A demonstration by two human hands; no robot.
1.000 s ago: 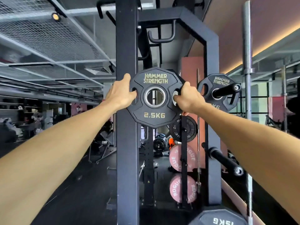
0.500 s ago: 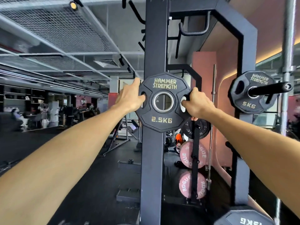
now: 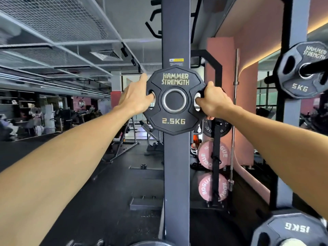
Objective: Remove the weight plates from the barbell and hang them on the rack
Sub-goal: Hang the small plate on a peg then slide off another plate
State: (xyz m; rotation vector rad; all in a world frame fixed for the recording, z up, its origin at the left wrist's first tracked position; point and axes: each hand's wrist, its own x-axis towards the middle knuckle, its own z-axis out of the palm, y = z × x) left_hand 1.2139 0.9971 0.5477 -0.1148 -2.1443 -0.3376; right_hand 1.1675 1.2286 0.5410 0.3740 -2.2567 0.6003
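Head view shows the 2.5 kg plate (image 3: 174, 101) now centred on the rack upright (image 3: 175, 32) — your left hand (image 3: 137, 97) and right hand (image 3: 212, 102) both gripping its handle slots — so find a peg next.

Both arms outstretched; left hand (image 3: 136, 97) and right hand (image 3: 213, 102) gripping, fingers curled.

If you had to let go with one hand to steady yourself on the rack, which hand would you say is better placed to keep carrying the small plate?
Probably the right hand: its fingers curl through the slot of the 2.5 kg plate, a firm grip. The left hand lies flatter on the rim, with the thumb in its slot.
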